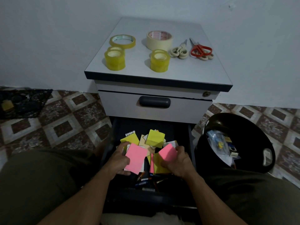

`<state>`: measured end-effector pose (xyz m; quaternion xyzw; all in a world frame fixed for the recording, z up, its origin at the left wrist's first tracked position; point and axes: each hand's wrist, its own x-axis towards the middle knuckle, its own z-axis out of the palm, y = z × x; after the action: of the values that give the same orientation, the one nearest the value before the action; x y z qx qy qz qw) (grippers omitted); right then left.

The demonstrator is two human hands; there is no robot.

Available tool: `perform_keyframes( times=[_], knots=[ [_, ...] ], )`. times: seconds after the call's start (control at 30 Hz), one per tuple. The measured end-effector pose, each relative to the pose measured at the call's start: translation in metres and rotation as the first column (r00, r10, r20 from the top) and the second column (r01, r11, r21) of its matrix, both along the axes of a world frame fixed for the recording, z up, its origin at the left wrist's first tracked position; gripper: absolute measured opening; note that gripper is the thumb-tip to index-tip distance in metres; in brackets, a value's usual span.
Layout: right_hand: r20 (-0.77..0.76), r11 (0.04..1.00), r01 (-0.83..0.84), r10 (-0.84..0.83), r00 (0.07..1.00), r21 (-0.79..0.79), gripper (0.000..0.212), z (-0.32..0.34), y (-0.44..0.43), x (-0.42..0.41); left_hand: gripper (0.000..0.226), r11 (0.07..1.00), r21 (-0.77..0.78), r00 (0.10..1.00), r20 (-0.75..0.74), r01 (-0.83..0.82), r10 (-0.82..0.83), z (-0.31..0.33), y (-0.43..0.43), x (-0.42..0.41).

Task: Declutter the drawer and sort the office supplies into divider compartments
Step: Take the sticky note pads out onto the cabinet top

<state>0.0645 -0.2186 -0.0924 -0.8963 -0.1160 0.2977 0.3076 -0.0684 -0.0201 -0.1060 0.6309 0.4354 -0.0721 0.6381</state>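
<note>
Two bare forearms are reaching into the open dark drawer (180, 133). The left hand (119, 159) is gripping a flat, square pink paper pad (135, 158). The right hand (177, 163) is pinching a second pink pad (168, 153). Both are hovering over loose yellow pads (155, 138) and cylindrical batteries (144, 179).

No text legible anywhere. Masking tape roll (159, 40) on counter (178, 72): red print on inner core, too blurred to read. Clear tape roll (122, 41): green print on core, unreadable. White strip (129, 133) in drawer (189, 140): dark marks, too small. Batteries (143, 179): label lettering blurred.
</note>
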Motion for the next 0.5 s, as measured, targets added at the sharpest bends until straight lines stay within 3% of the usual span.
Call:
perform_keyframes(
  times=[0.07, 0.1, 0.17, 0.23, 0.4, 0.5],
  knots=[
    [-0.042, 0.997, -0.002, -0.001, 0.999, -0.071, 0.136, -0.001, 0.003, -0.003, 0.072, 1.000, 0.001, 1.000, -0.001, 0.003, -0.003, 0.000, 0.000, 0.000],
    [-0.072, 0.991, -0.037, 0.028, 0.997, -0.125, 0.138, -0.002, 0.005, -0.006, 0.071, 1.000, 0.000, 1.000, 0.000, 0.005, -0.005, 0.000, 0.000, 0.000],
    [-0.092, 0.956, -0.113, 0.091, 0.992, -0.271, 0.126, -0.004, 0.005, -0.011, 0.071, 1.000, -0.002, 1.000, -0.003, 0.006, -0.006, 0.000, 0.000, -0.001],
    [-0.067, 0.940, -0.118, 0.102, 0.993, -0.320, 0.114, -0.004, 0.004, -0.011, 0.072, 1.000, -0.001, 1.000, -0.005, 0.007, -0.007, 0.000, 0.000, -0.001],
    [-0.011, 0.996, -0.026, 0.025, 1.000, -0.087, 0.086, -0.006, 0.001, -0.005, 0.071, 1.000, -0.003, 1.000, -0.001, 0.011, -0.011, 0.000, 0.000, 0.001],
    [-0.010, 0.999, 0.000, 0.000, 1.000, -0.032, 0.055, -0.007, 0.000, -0.006, 0.070, 1.000, -0.013, 1.000, 0.000, 0.013, -0.013, 0.000, -0.003, 0.000]
  ],
)
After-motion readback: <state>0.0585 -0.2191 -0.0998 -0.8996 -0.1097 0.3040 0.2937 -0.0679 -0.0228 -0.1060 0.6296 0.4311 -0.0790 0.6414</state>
